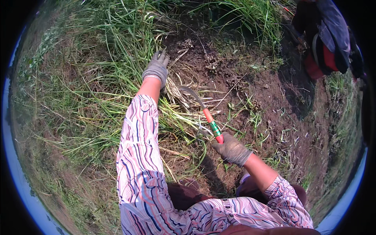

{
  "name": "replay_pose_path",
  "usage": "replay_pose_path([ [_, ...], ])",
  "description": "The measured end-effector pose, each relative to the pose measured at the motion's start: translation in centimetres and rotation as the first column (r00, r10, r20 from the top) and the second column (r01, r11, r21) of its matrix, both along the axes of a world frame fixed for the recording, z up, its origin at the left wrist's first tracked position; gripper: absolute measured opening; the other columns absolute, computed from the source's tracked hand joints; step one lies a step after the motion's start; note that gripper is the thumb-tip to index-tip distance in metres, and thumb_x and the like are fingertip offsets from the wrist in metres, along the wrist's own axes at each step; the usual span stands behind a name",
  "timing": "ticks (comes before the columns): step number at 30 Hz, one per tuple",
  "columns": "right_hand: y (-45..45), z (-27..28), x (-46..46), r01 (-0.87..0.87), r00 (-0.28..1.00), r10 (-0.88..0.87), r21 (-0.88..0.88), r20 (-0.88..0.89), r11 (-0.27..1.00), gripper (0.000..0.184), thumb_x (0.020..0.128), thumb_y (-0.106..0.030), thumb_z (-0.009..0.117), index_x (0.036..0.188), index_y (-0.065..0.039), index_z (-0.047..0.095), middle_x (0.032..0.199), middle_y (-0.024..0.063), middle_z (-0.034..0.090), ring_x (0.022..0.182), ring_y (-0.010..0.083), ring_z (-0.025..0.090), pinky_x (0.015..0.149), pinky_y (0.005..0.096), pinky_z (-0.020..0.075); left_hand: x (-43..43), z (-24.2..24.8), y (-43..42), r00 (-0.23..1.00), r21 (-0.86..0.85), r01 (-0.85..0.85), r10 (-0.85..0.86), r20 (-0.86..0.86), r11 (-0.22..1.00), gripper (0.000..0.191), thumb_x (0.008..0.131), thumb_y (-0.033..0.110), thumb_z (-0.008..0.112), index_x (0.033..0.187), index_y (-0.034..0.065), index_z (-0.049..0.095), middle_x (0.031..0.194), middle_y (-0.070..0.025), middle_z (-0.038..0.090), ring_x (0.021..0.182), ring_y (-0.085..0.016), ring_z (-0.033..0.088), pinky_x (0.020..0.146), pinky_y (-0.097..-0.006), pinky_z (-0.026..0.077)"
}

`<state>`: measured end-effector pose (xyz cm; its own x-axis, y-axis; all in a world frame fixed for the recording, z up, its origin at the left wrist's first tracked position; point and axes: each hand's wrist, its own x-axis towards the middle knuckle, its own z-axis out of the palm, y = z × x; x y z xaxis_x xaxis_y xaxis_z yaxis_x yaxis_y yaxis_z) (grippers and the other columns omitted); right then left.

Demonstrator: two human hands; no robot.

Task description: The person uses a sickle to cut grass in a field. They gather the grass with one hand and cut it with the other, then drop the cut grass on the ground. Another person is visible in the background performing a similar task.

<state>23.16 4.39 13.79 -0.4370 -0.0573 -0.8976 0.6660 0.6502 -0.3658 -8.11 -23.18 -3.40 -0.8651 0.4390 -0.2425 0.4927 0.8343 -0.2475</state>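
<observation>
My left hand [156,68], in a grey work glove, reaches forward onto cut grass stalks at the edge of the green clump; its palm is turned down, so whether it grips any stems is hidden. In my right hand [233,149], also gloved, is the lower end of the red and green handle of a sickle [214,128]. The curved metal blade points up and left, over the pale cut ends of a bundle of long grass [179,95]. That bundle lies on the ground between my hands, its green blades spreading to the left.
Tall green grass [249,14] stands ahead. Cut stubble [212,63] sticks up from the dark bare soil [273,97] in the middle and right. At the upper right another person [332,35] in dark and red clothing is close by. My knees are at the bottom.
</observation>
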Motion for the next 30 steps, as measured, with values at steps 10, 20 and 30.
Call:
replay_pose_path([
  [10, 2.4, -3.3, -9.4, 0.255, 0.918, -0.213, 0.086, -0.333, 0.963, 0.043, 0.094, -0.029, 0.071, 0.125, 0.001, 0.065, 0.113, 0.0277, 0.075, 0.109, 0.0432, 0.075, 0.094, 0.0505, 0.0572, 7.8, 11.7, 0.4, 0.888, -0.274, 0.243, -0.099, 0.450, 0.931, 0.029, 0.100, 0.025, 0.062, 0.108, 0.0120, 0.086, 0.111, -0.0107, 0.084, 0.105, -0.029, 0.081, 0.095, -0.0468, 0.058],
  [20, 1.4, -12.1, -0.8, 0.113, 0.976, -0.053, 0.285, -0.212, 0.952, 0.044, 0.097, -0.029, 0.068, 0.133, -0.004, 0.065, 0.114, 0.0289, 0.075, 0.110, 0.0459, 0.074, 0.097, 0.0519, 0.0572, 17.3, 14.2, -5.0, 0.937, -0.167, -0.011, 0.068, 0.342, 0.986, 0.026, 0.098, 0.021, 0.061, 0.100, 0.0121, 0.085, 0.099, -0.0150, 0.084, 0.093, -0.032, 0.082, 0.091, -0.0463, 0.058],
  [30, 0.4, -8.8, -7.7, 0.359, 0.879, -0.350, -0.035, -0.325, 0.933, 0.033, 0.099, -0.029, 0.065, 0.116, 0.000, 0.064, 0.083, 0.0168, 0.071, 0.070, 0.0315, 0.071, 0.067, 0.0489, 0.0567, 33.9, 11.9, -6.1, 0.929, -0.124, -0.173, 0.204, 0.310, 0.977, 0.016, 0.097, 0.024, 0.063, 0.094, 0.0200, 0.078, 0.089, -0.0041, 0.081, 0.084, -0.027, 0.079, 0.078, -0.0484, 0.052],
])
